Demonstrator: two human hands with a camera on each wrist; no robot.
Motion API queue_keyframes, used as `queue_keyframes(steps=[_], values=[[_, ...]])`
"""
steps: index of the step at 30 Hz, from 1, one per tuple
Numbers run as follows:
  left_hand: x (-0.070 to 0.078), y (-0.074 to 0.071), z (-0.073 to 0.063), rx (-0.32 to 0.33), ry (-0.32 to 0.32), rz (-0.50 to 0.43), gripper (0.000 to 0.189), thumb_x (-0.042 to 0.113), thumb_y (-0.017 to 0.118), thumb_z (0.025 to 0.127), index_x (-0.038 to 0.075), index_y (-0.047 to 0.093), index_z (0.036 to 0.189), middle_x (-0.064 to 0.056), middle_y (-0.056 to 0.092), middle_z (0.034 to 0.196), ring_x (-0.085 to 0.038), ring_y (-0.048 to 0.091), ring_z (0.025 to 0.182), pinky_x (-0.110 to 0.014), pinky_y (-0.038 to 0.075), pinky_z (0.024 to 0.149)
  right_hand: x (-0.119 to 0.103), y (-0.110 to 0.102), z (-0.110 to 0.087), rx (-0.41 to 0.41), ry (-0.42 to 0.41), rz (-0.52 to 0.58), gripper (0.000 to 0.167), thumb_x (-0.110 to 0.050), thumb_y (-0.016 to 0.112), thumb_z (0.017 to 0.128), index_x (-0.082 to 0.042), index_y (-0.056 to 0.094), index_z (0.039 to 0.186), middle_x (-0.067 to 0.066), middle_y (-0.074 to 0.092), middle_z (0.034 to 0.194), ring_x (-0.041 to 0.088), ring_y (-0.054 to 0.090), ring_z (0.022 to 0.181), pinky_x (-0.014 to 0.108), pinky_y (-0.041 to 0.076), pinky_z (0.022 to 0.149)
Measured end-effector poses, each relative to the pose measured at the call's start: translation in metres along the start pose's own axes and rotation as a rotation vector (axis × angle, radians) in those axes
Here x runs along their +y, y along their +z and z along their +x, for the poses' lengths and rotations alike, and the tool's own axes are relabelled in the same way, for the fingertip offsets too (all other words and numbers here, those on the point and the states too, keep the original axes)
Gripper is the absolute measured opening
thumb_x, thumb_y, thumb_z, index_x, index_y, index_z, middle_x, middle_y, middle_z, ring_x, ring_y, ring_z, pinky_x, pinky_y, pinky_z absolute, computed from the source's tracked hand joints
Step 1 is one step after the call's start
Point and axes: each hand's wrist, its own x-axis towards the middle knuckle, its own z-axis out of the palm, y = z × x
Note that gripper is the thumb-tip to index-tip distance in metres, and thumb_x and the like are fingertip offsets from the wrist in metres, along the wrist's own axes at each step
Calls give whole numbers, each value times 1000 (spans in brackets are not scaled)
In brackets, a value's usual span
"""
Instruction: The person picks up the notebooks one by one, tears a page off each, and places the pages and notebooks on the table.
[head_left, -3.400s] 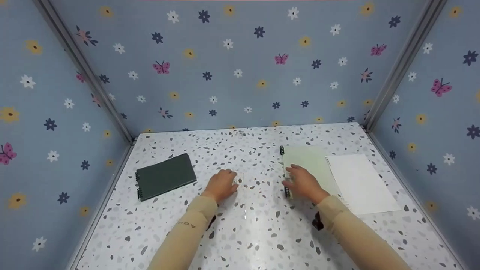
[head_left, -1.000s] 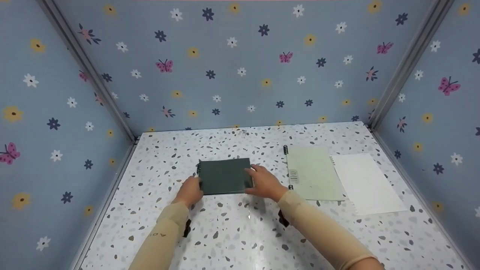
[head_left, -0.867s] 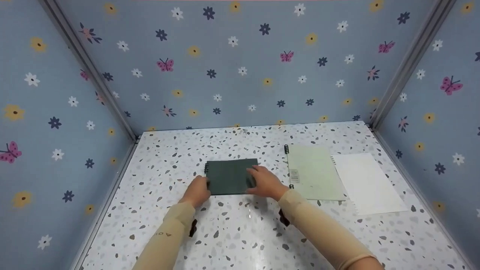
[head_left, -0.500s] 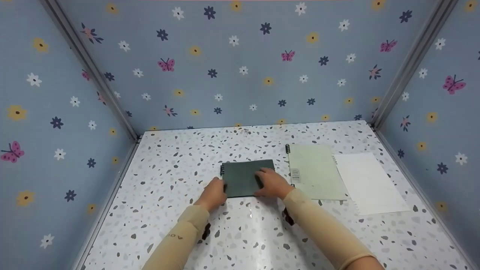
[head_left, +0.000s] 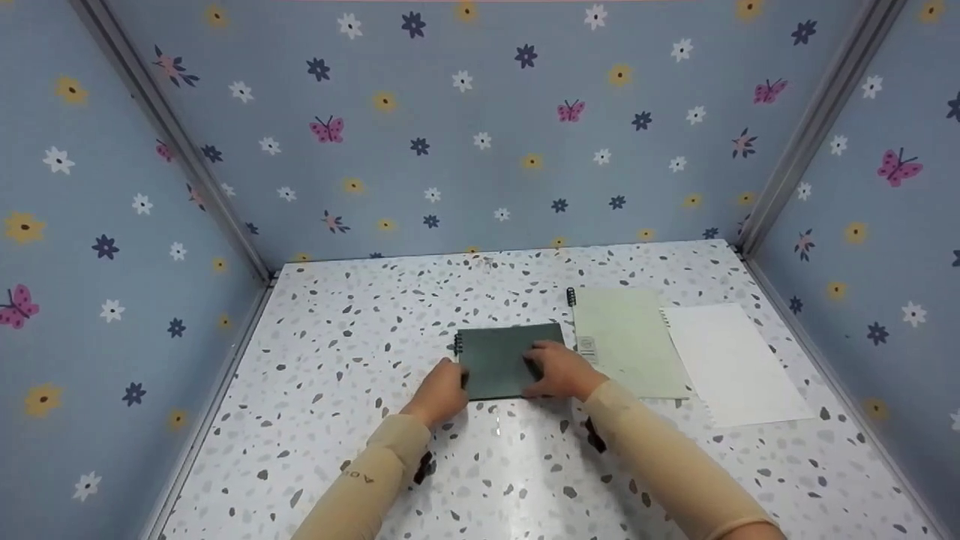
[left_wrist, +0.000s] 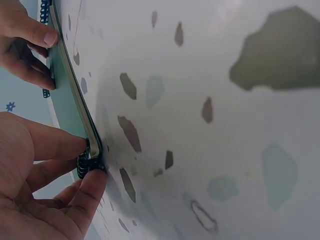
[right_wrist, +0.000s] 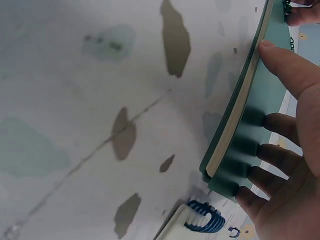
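Head view shows the dark green notebook (head_left: 495, 364) lying between the two hands, its spiral binding (head_left: 459, 345) toward the left hand (head_left: 442, 391) and its other short end under the right hand (head_left: 559, 371). At the near corner of the binding, the left hand pinches the notebook, thumb and fingertips brought together on it. The right hand is loosely spread: lightly bent, separated fingertips rest on the cover, with the thumb against the near edge. Whether the notebook's underside touches the speckled table (head_left: 337, 420) is hard to tell. Just beside its right end lies the pale green notebook (head_left: 637, 352), and next to that, farther right, a white notebook (head_left: 739, 367).
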Motion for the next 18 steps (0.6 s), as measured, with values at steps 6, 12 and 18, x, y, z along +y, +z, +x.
queue_keyframes(steps=[6, 12, 18], values=[[4, 4, -3, -16, 1, 21, 46, 0, 68, 93, -4, 68, 138, -17, 65, 124, -34, 67, 117, -54, 56, 112, 5, 3, -12, 23, -10, 7, 81, -44, 91, 88, -12, 60, 156, 15, 46, 171, 38, 42, 160, 50, 36, 132], [8, 6, 1, 24, 81, 133, 44, 11, 73, 95, -5, 70, 135, -29, 57, 143, -42, 55, 129, -60, 50, 113, 5, 4, -16, 31, -20, 29, 80, -42, 90, 90, -10, 60, 156, 17, 44, 171, 39, 40, 161, 52, 34, 132], [16, 16, 4, -31, 200, 220, 52, 28, 72, 103, -7, 66, 141, -29, 50, 160, -46, 47, 151, -58, 42, 126, 11, 1, -13, 79, -16, 41, 67, -36, 85, 96, 1, 64, 148, 25, 53, 163, 43, 49, 153, 54, 41, 128]])
